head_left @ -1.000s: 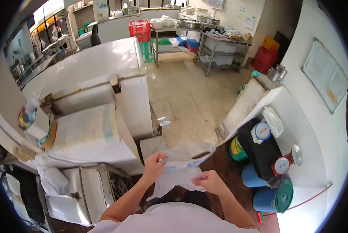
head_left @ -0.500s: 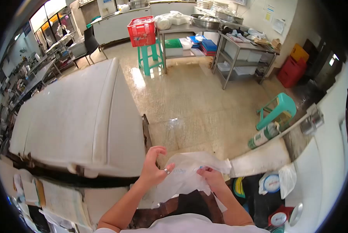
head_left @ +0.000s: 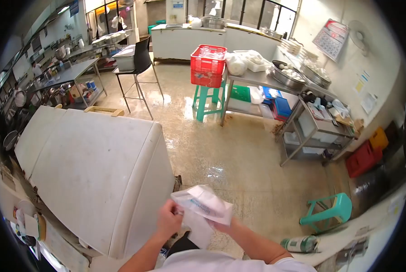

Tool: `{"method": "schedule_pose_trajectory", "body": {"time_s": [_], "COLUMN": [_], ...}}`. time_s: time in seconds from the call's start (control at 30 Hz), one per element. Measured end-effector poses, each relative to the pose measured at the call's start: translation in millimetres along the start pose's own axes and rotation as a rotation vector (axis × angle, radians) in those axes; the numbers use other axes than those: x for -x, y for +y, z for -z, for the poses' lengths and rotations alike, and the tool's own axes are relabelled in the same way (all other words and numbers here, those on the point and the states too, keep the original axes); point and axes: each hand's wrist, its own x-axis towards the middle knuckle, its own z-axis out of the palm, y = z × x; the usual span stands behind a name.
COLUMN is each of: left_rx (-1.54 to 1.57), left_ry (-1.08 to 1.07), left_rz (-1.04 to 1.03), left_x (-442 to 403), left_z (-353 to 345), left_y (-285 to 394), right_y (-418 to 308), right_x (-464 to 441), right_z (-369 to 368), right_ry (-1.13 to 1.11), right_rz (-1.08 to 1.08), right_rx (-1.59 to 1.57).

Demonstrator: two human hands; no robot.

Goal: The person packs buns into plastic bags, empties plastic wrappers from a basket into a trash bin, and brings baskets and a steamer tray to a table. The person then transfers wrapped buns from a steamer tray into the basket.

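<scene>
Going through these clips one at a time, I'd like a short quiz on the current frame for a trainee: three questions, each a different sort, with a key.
1. Multiple choice. What does the red crate stand on?
A) the floor
B) a green stool
C) the steel table

2. True or false. The left hand and the right hand both rest on the steel table.

3. Fill in the blank. To the left of the red crate in the picture stands a tall black ____.

Key:
1. B.
2. False; both hands are at the white bag, in front of the wearer.
3. Chair.
</scene>
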Motion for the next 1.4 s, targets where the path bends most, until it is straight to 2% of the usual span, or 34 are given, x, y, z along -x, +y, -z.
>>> {"method": "schedule_pose_trajectory", "body": {"time_s": [0.03, 0.1, 0.17, 0.23, 0.3, 0.4, 0.47, 0.53, 0.6, 0.67, 0.73, 0.8, 0.83, 0.93, 1.03, 1.07, 1.17, 1.23, 1.27, 1.3, 1.33, 1.4], "left_rx": [-0.1, -0.259, -0.315, -0.277, -0.179, -0.189, -0.284, -0.344, -0.363, -0.269, -0.237, -0.252, -0.168, 0.241, 0.52, 0.668, 1.041, 1.193, 0.932, 0.673, 0.415, 0.183], "left_ry": [0.099, 0.162, 0.207, 0.232, 0.152, -0.051, 0.059, 0.066, 0.031, -0.027, -0.038, -0.005, 0.157, 0.53, 0.645, 0.621, 0.47, 0.305, 0.316, 0.323, 0.327, 0.184], "left_rz": [-0.006, 0.014, 0.025, 0.042, 0.034, 0.027, -0.305, -0.486, -0.574, -0.426, -0.309, -0.203, -0.101, 0.218, 0.217, 0.206, 0.195, 0.252, 0.181, 0.105, 0.031, 0.005], "left_x": [-21.8, -76.0, -139.7, -197.5, -250.7, -333.8, -383.6, -420.1, -475.1, -514.3, -558.5, -602.2, -617.9, -665.1, -723.4, -746.5, -829.8, -889.0, -922.2, -960.4, -997.1, -1061.1], "left_z": [-0.3, 0.9, -9.2, -27.4, -51.4, -88.8, -121.1, -146.5, -158.8, -156.4, -146.2, -114.8, -98.4, -51.1, -15.0, -3.8, 33.4, 52.1, 52.8, 46.4, 40.1, 39.8], "left_y": [-10.9, -14.4, -14.2, -16.8, 10.5, 43.7, 53.1, 52.9, 68.4, 86.8, 81.0, 41.6, 43.0, 13.4, 8.4, -4.8, -34.4, -32.3, -26.8, -17.1, -6.4, 22.3], "right_y": [-34.7, -69.5, -158.7, -236.4, -282.0, -316.2, -326.2, -326.9, -317.4, -327.0, -341.2, -356.4, -364.5, -390.5, -368.9, -359.9, -373.3, -383.9, -402.5, -428.7, -449.0, -487.1], "right_x": [-15.6, -76.1, -101.1, -104.6, -116.4, -160.2, -219.4, -280.6, -358.2, -420.9, -479.7, -537.3, -564.7, -639.3, -750.8, -791.3, -901.7, -975.0, -996.9, -1010.6, -1026.2, -1063.5], "right_z": [-6.1, 52.8, 62.6, 85.6, 122.0, 147.5, 154.3, 140.4, 148.5, 112.6, 86.5, 58.8, 46.0, 7.0, 6.5, 7.1, -3.0, -6.8, -25.2, -36.6, -43.3, -47.5], "right_ry": [0.116, -0.169, 0.127, 0.237, 0.16, 0.253, 0.261, 0.356, -0.034, -0.18, -0.327, -0.452, -0.512, -0.555, -0.425, -0.365, -0.195, -0.132, -0.095, -0.108, -0.093, -0.062], "right_rz": [-0.181, 0.165, 0.195, 0.392, 0.454, 0.45, 0.435, 0.374, 0.336, 0.137, -0.062, -0.022, -0.001, 0.252, 0.567, 0.675, 0.925, 0.196, -0.137, -0.256, -0.208, -0.109], "right_rx": [-0.215, -0.322, -0.604, -0.534, -0.534, -0.363, -0.298, -0.21, -0.185, -0.177, -0.062, 0.349, 0.558, 1.196, 1.61, 1.715, 1.698, 1.058, 0.712, 0.42, 0.334, 0.147]}}
